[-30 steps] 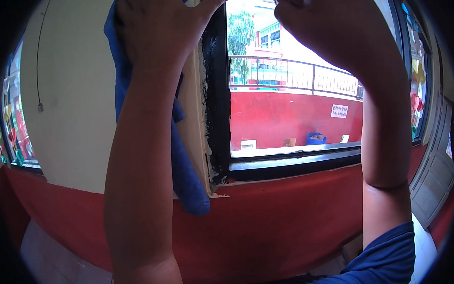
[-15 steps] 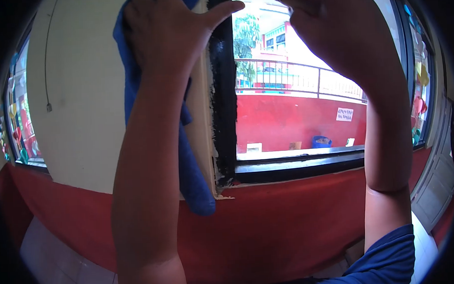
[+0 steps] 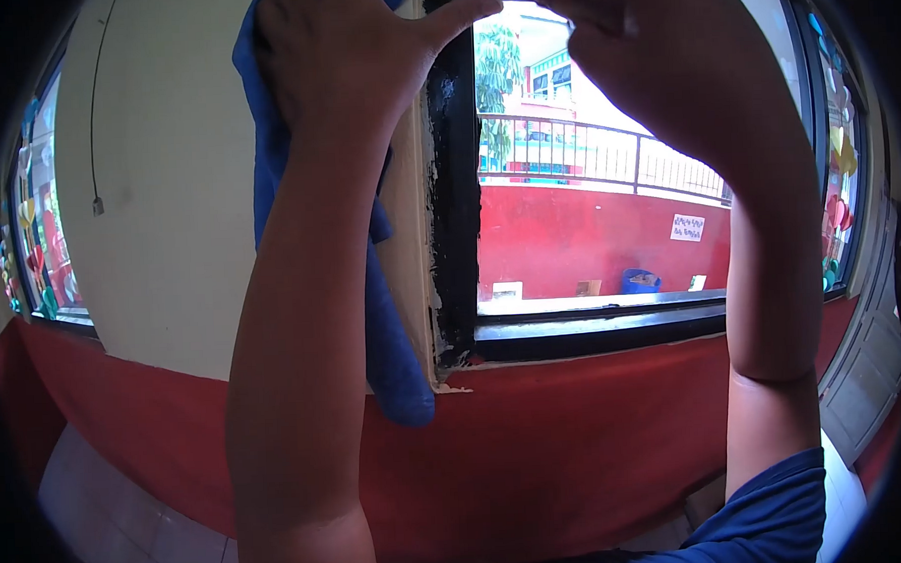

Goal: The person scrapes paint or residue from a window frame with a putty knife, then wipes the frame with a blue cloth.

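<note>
My left hand point(image 3: 342, 62) is raised at the top of the view, over a blue cloth point(image 3: 399, 368) that hangs down the wall beside the window. Its fingers lie over the cloth, and the thumb sticks out to the right, across the black window frame point(image 3: 453, 202). My right hand point(image 3: 641, 47) is up in front of the window's upper part. Its fingers are bent together toward the left thumb, and the view's top edge cuts them off. Whatever they may hold is hidden.
Below the window the wall point(image 3: 555, 437) is red, with chipped paint at the frame's lower corner. A cord point(image 3: 95, 145) hangs on the pale wall at left. Through the window show a railing point(image 3: 605, 157) and a blue bin point(image 3: 640, 281). A grey door point(image 3: 866, 386) stands at right.
The window, wall and left hand sit slightly farther right in the view. The left thumb is a little closer to the right hand's fingers. The cloth still hangs under the left hand.
</note>
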`<action>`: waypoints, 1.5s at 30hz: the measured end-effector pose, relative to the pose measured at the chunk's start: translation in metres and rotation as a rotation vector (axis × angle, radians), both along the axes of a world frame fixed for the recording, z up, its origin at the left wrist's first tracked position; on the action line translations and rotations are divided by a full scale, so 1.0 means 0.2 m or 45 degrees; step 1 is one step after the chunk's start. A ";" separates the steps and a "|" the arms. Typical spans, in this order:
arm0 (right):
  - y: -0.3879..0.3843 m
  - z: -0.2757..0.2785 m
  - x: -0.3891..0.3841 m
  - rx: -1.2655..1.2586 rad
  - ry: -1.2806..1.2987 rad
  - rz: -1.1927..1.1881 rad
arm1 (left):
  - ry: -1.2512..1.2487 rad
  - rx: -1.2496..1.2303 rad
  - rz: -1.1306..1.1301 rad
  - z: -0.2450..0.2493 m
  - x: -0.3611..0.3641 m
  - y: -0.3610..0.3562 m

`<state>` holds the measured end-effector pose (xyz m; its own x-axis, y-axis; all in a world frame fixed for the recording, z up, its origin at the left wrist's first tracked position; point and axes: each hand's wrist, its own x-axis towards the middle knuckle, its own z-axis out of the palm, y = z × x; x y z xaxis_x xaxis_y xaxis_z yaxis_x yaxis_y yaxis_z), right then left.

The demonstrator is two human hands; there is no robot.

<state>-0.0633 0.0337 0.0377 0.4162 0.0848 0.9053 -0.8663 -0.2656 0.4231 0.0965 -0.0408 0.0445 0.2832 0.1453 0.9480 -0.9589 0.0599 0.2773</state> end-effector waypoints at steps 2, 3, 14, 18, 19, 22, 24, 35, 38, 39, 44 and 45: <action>0.01 0.01 0.01 -0.010 -0.001 0.011 | -0.010 -0.002 0.013 0.00 0.02 -0.02; -0.02 0.02 0.01 -0.034 -0.007 0.008 | -0.019 -0.002 0.004 0.00 0.03 -0.01; 0.02 0.01 0.03 0.035 -0.042 0.001 | -0.058 -0.037 0.007 0.00 0.05 -0.03; 0.01 -0.01 0.04 0.002 -0.038 0.043 | -0.088 -0.012 -0.054 -0.01 0.04 0.02; 0.01 0.00 0.04 0.000 -0.030 0.037 | -0.075 0.001 -0.070 -0.01 0.03 0.03; -0.02 0.01 0.03 -0.025 0.003 0.057 | -0.054 -0.004 -0.068 -0.01 0.02 0.02; -0.03 0.02 0.00 -0.067 0.071 0.168 | -0.050 -0.019 -0.049 -0.01 0.03 0.00; -0.04 0.01 0.03 -0.057 -0.003 0.037 | -0.040 0.027 -0.053 -0.01 0.02 0.01; -0.03 0.01 0.01 -0.096 0.053 0.025 | -0.048 0.013 -0.057 -0.01 0.03 0.01; -0.04 0.01 0.02 -0.119 0.052 0.006 | -0.058 0.010 -0.058 -0.01 0.03 0.01; 0.00 0.01 0.01 -0.069 0.079 0.079 | -0.060 0.006 -0.048 -0.01 0.03 0.02; -0.03 0.00 0.02 -0.105 0.074 0.072 | -0.055 0.011 -0.038 -0.01 0.02 0.02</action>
<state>-0.0600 0.0285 0.0385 0.4605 0.1829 0.8686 -0.8242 -0.2752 0.4949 0.1006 -0.0362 0.0420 0.2462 0.1294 0.9605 -0.9678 0.0867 0.2364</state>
